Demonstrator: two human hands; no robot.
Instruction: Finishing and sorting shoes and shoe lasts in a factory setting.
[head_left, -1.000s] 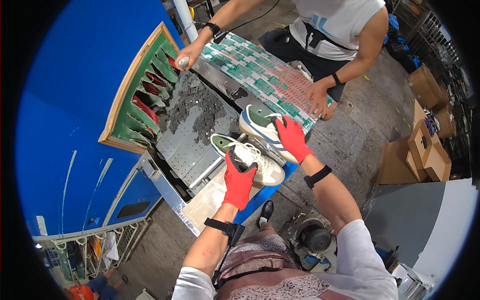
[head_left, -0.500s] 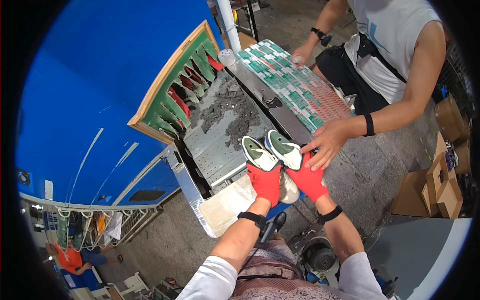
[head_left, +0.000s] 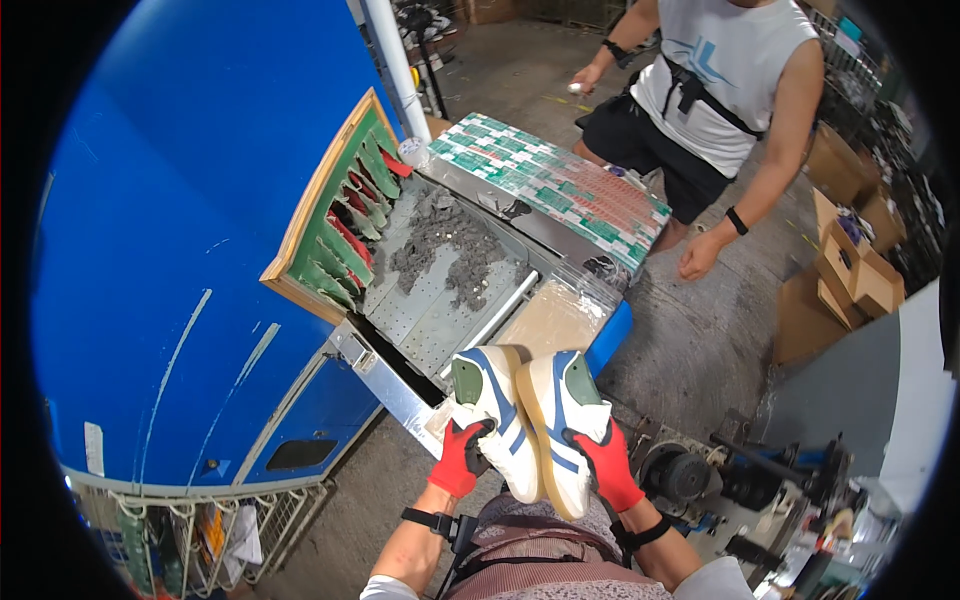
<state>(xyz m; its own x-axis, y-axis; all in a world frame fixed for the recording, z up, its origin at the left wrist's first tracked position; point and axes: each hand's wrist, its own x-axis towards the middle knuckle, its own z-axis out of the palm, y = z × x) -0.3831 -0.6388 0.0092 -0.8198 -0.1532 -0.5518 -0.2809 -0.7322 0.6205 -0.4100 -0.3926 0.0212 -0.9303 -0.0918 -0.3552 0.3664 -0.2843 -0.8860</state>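
Between red-gloved left hand and right hand, white leather sneakers.

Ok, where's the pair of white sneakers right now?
In the head view, low and centre: the left hand holds one white sneaker, the right hand the other sneaker, soles together, near the metal tray.

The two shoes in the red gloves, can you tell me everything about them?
The shoes are a pair of white sneakers with blue stripes, green heel patches and tan soles. They are held side by side and touching, heels up and toes pointing down toward the person. The left hand grips the left shoe and the right hand grips the right one, both in red gloves. The pair hangs in the air just in front of the metal tray of the blue machine.
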